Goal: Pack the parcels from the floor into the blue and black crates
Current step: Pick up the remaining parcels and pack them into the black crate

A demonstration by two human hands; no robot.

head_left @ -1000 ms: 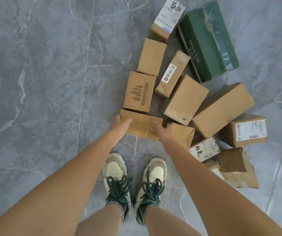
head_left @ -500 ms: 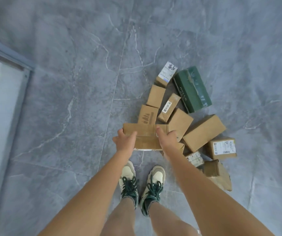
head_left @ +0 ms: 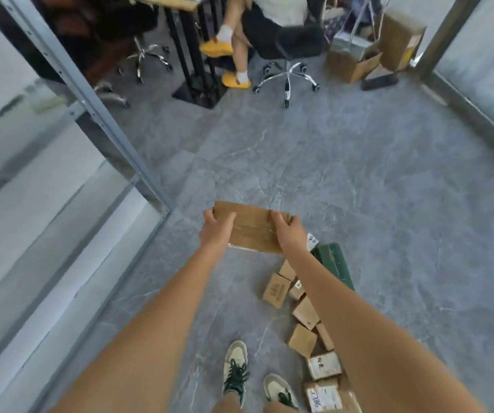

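- Floor: remaining parcels lie low right, beside the feet; no crate in view.
- Held parcel: lifted clear, long axis left-to-right.
- Left hand, right hand: fingers clamped on opposite ends, equally near.

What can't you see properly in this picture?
- Head view: blue and black crates are nowhere in frame.
- Parcels on the floor: partly hidden behind the right forearm.
- Held cardboard parcel: ends covered by left hand and right hand.
- White label: writing too blurred.
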